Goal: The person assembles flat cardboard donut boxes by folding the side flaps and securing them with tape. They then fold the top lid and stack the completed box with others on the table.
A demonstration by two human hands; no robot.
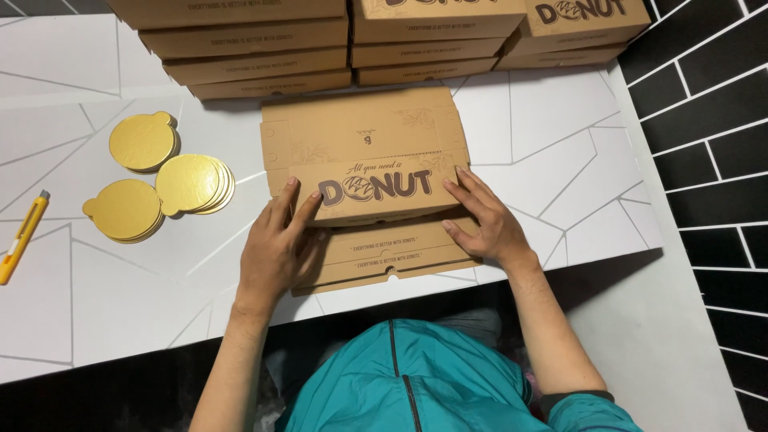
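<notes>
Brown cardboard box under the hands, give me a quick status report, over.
Left hand and right hand flat on brown cardboard box, pressing its front panel. Box half-folded on white table. Box stacks behind; gold discs, yellow cutter left, apart.

Flat box (364, 148) lies at table (560, 152) centre, near the front edge. Left hand (276, 248) rests on its front left corner, right hand (484, 220) on its front right corner. Further flat boxes (384, 256) lie under it, projecting toward the person. Box stacks (384, 40) stand behind, along the far edge. Discs (160, 184) lie to the left; knife (22, 236) farther left. Wall (712, 120) bounds the right side.
</notes>
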